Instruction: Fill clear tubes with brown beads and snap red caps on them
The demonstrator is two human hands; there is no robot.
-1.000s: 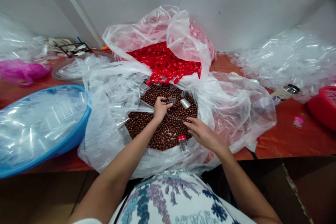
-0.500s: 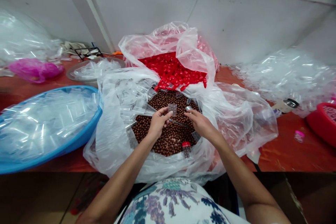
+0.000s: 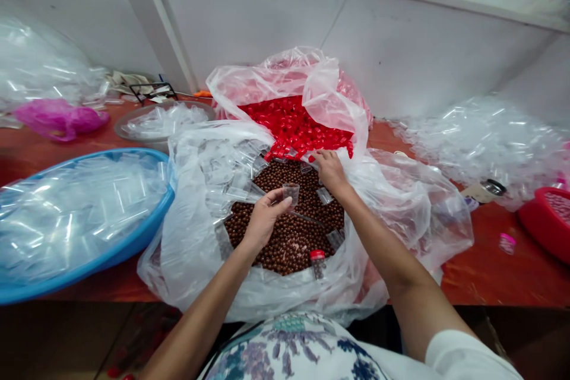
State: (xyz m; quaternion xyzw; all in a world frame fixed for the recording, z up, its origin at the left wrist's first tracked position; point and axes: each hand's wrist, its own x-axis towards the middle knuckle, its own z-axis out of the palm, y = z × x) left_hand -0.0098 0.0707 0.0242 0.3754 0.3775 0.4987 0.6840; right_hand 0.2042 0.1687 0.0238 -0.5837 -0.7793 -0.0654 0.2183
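Observation:
My left hand (image 3: 263,218) pinches a small clear plastic vial (image 3: 291,192) upright over a heap of brown balls (image 3: 285,237) in a clear plastic bag (image 3: 196,214). My right hand (image 3: 328,170) reaches to the near edge of a pile of red caps (image 3: 294,124) in a second bag behind; its fingers are curled down at the caps, and what they hold is hidden. A filled vial with a red cap (image 3: 317,262) stands in the brown balls near me. Several empty clear vials lie on the balls.
A blue basin (image 3: 133,237) full of clear vials sits at the left. A metal tray (image 3: 155,124) and a pink bag (image 3: 57,119) are behind it. At the right lie a heap of clear plastic (image 3: 490,136), a red tub (image 3: 545,219), a small pink-capped vial (image 3: 506,243) and a jar (image 3: 485,191).
My right hand moved away from me, from the brown balls up to the red caps. My left hand lifted the clear vial off the balls and holds it upright. The camera tilted up.

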